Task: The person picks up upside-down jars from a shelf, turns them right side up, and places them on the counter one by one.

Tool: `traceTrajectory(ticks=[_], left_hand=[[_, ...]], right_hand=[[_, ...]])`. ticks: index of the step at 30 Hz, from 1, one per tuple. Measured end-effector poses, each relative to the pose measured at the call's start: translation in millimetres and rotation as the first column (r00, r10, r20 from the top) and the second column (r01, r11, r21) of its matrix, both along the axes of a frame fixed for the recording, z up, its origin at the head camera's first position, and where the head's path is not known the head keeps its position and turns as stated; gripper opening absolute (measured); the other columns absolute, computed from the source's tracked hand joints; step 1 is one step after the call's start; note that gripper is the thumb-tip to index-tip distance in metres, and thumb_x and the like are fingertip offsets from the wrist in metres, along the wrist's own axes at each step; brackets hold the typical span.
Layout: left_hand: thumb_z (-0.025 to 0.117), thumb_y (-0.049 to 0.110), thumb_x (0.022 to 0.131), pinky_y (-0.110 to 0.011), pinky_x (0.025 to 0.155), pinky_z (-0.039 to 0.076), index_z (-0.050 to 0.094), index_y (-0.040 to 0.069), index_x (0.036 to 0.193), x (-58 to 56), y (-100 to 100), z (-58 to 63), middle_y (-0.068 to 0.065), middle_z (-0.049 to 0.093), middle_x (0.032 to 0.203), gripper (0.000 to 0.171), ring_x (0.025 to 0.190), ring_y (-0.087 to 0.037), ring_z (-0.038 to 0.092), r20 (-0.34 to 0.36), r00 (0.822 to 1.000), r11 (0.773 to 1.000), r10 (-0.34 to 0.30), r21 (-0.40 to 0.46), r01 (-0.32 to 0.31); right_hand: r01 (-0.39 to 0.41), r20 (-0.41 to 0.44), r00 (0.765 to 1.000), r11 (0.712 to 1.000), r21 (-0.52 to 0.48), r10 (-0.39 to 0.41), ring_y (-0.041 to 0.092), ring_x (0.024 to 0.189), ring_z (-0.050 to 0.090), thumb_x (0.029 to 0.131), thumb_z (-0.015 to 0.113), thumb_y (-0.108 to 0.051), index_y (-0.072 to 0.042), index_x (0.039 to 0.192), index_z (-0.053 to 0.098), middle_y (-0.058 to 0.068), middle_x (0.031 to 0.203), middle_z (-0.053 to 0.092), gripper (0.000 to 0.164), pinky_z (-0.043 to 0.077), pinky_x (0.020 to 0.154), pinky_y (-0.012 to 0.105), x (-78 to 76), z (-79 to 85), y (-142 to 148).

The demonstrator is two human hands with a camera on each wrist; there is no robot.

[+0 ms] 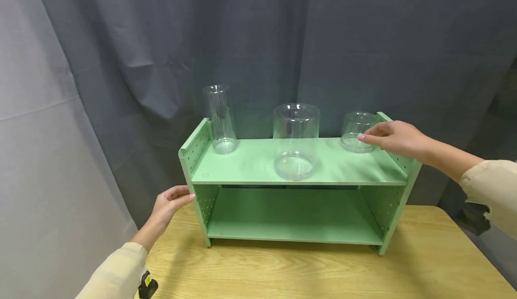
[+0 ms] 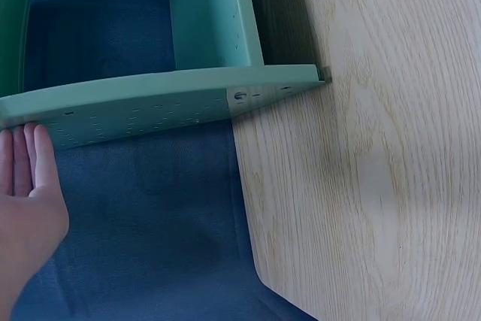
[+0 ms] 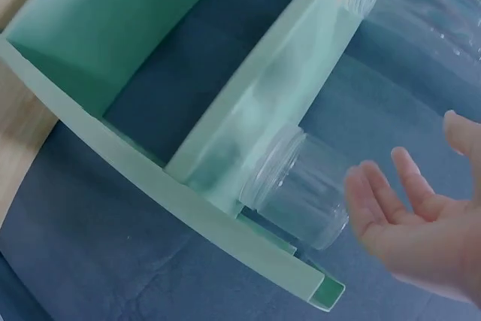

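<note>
A green two-tier shelf [image 1: 258,164] stands on a wooden table. My left hand [image 1: 167,204] touches its left side panel with nearly straight fingers, as the left wrist view also shows at the panel's edge [image 2: 161,84]. My right hand [image 1: 397,139] is at the short clear jar [image 1: 355,130] on the right end of the top board. In the right wrist view, the fingers and thumb of that hand [image 3: 421,223] are spread apart, just beside the jar [image 3: 301,186], not wrapped round it. Whether a fingertip touches the jar I cannot tell.
A wide clear jar [image 1: 296,142] stands mid-board near the front edge. Toward the left end of the top board is a tall, narrow clear jar [image 1: 220,119]. The lower board [image 1: 295,218] is bare. Dark curtains [image 1: 250,43] hang behind the table [image 1: 282,272].
</note>
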State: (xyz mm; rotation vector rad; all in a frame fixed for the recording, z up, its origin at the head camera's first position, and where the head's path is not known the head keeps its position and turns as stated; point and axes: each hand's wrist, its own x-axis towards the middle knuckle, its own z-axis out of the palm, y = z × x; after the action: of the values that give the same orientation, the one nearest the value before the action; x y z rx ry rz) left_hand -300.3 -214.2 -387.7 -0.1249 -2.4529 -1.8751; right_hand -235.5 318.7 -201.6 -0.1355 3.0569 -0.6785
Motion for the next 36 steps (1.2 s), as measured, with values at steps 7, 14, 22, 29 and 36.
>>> traceTrajectory(ticks=[7,14,22,29,36], left_hand=[[0.071,0.02,0.087,-0.014,0.083,0.051,0.056,-0.003,0.126,-1.0,1.3,-0.5,0.021,0.065,0.09,0.048,0.087,0.005,0.062,0.003,1.0,1.0,-0.006,0.008,0.006],[0.069,0.017,0.087,-0.015,0.084,0.052,0.055,-0.004,0.126,-0.8,4.0,-1.3,0.02,0.065,0.089,0.047,0.086,0.003,0.063,0.011,1.0,0.999,-0.015,0.035,0.015],[0.069,0.018,0.088,-0.014,0.083,0.051,0.055,-0.005,0.126,-1.7,3.8,-1.8,0.018,0.066,0.09,0.047,0.086,0.003,0.063,-0.003,1.0,0.998,-0.011,0.055,0.011],[0.07,0.019,0.087,-0.014,0.083,0.051,0.056,-0.004,0.125,-0.4,4.3,-9.4,0.019,0.066,0.09,0.046,0.087,0.003,0.063,-0.012,1.0,0.998,0.023,0.066,-0.022],[0.07,0.016,0.087,-0.014,0.083,0.053,0.057,-0.004,0.124,-1.6,9.4,-6.2,0.016,0.067,0.092,0.044,0.086,0.002,0.064,-0.007,1.0,0.996,0.006,0.09,-0.006]], right_hand=[[0.114,-0.007,0.993,0.993,-0.034,-0.114,0.052,0.131,0.034,0.091,0.041,-0.067,0.003,0.136,0.046,0.033,0.144,0.037,0.084,0.039,0.099,0.063,-17.1,7.3,3.9],[0.223,0.012,0.975,0.973,-0.067,-0.223,0.054,0.132,0.029,0.089,0.042,-0.07,0.006,0.143,0.038,0.036,0.148,0.029,0.093,0.039,0.1,0.064,-29.3,12.6,8.8],[0.276,0.075,0.96,0.956,-0.095,-0.27,0.054,0.135,0.022,0.089,0.047,-0.065,0.013,0.146,0.021,0.036,0.151,0.019,0.1,0.033,0.108,0.064,-48.3,20.2,5.2],[0.333,0.027,0.943,0.942,-0.038,-0.332,0.037,0.097,0.05,0.088,0.055,-0.054,0.015,0.122,0.047,0.029,0.112,0.05,0.077,0.05,0.074,0.043,-62.0,11.4,-7.1],[0.372,-0.003,0.928,0.928,-0.014,-0.373,0.019,0.066,0.04,0.086,0.057,-0.057,0.01,0.096,0.05,0.008,0.076,0.039,0.068,0.039,0.054,0.028,-73.1,8.7,-4.1]])
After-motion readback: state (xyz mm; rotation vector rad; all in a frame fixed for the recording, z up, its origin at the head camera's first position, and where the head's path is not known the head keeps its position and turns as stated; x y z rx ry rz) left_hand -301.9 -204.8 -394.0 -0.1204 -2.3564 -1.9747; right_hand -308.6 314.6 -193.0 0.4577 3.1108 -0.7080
